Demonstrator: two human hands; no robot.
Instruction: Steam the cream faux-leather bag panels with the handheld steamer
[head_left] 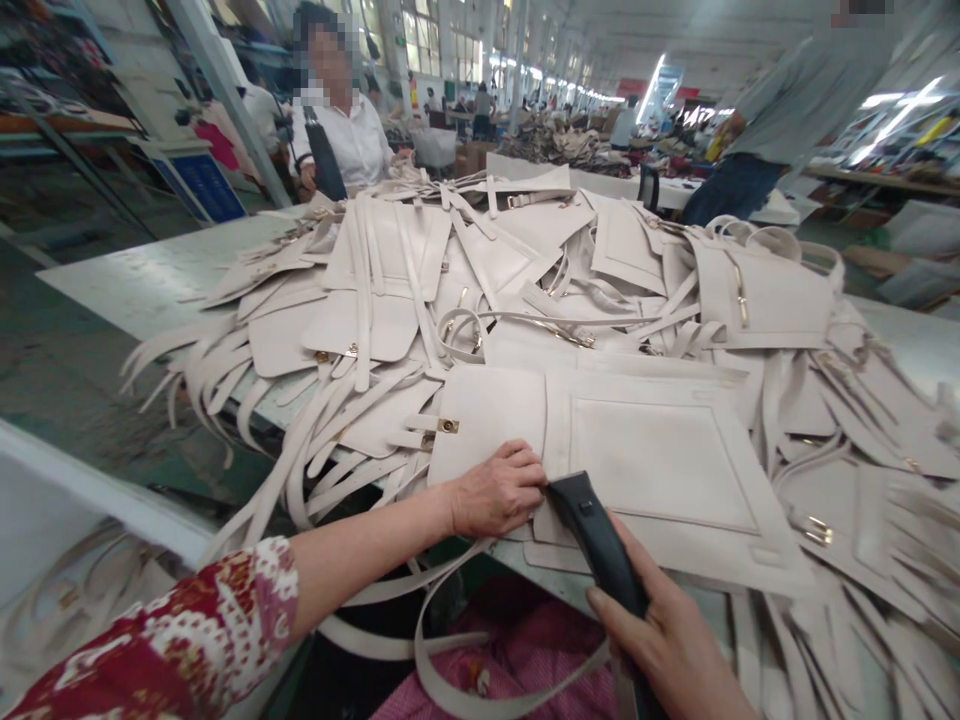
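While the L forearm comes in from 8 o'clock, the L hand (501, 492) lies knuckles up just below ctr, approx 6 o'clock, fingers curled at the edge of a beige flap (495, 410); its grip is nearly closed, but can't tell if it pinches anything. R hand (656, 610), approx 5 o'clock, has its grip wrapped round a black handheld tool (596, 530), tip pointing to 11, just beside the L fingertips.

Beige bag (660, 460) lies flat at approx 4 o'clock, w/ a stitched rectangular panel; flap spreads toward 9 w/ gold clasp (448, 426) on that side.

Bag sits nr the worktop's (142, 285) close edge, approx 6 o'clock; straps (199, 375) hang over at 8–9. Heaped bags (780, 300) fill 10 round to 4; bare worktop shows approx 9:30.
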